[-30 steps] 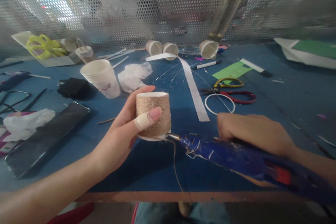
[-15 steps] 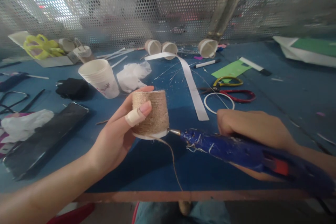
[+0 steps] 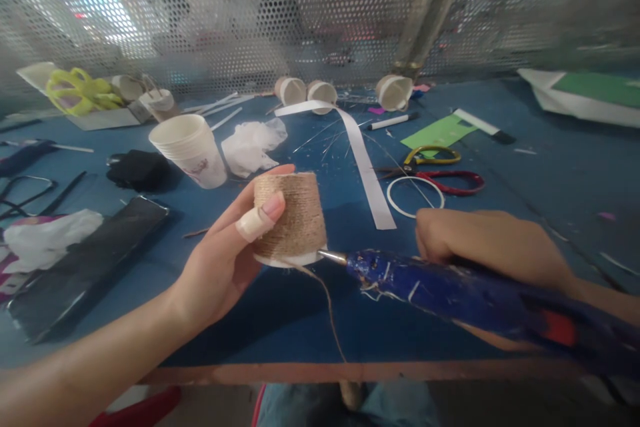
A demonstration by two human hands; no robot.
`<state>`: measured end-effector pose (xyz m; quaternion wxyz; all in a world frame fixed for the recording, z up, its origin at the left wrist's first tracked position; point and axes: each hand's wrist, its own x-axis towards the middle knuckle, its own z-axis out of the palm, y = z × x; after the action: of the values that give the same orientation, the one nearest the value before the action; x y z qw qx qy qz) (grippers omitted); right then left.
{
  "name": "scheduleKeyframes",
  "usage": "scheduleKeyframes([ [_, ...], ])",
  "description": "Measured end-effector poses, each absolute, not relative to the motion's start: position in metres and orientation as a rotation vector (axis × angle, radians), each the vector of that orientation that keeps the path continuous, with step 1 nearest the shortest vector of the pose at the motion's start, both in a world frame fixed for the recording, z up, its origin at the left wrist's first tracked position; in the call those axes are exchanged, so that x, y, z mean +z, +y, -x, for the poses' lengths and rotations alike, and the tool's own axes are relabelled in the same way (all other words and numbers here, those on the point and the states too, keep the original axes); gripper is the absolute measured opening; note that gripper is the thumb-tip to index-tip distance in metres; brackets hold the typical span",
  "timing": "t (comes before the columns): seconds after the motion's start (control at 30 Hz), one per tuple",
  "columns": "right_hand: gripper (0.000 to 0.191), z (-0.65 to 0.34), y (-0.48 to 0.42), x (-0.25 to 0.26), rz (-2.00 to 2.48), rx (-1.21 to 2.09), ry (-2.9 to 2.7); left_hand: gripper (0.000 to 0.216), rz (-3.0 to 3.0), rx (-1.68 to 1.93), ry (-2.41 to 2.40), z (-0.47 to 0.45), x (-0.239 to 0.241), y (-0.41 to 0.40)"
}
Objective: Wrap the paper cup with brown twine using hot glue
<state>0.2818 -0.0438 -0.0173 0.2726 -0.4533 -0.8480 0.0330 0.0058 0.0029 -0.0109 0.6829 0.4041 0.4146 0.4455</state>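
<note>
My left hand [image 3: 225, 260] grips an upturned paper cup wrapped in brown twine [image 3: 293, 217], thumb with a white bandage pressed on its side. A loose twine end [image 3: 327, 300] hangs from the cup's white lower rim toward the table edge. My right hand [image 3: 490, 243] is closed around a blue glue gun [image 3: 450, 290]. Its metal nozzle [image 3: 331, 256] touches the cup's lower rim on the right.
On the blue table [image 3: 310, 320] lie a stack of white paper cups [image 3: 190, 147], a black phone [image 3: 85, 260], crumpled white plastic [image 3: 253, 143], a white paper strip [image 3: 367, 170], red and yellow scissors [image 3: 440, 170], a white ring [image 3: 415, 195], green paper [image 3: 440, 133] and several tipped cups [image 3: 320, 90]. A perforated metal screen [image 3: 225, 13] stands behind.
The cup has turned slightly in my left hand and my thumb slid left on it. The glue gun nozzle stays at the lower rim, shifting a little right.
</note>
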Motion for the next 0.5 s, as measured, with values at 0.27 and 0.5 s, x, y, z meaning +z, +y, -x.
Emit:
scheduleKeyframes([
  [0.27, 0.025, -0.29, -0.042, -0.021, 1.133, 0.102, -2.319, 0.042, -0.874, 1.002, 0.848, -0.004, -0.011, 0.004],
  [0.5, 0.025, -0.294, -0.031, -0.021, 1.165, 0.085, -2.362, 0.051, -0.927, 1.034, 0.853, -0.003, -0.009, 0.005],
])
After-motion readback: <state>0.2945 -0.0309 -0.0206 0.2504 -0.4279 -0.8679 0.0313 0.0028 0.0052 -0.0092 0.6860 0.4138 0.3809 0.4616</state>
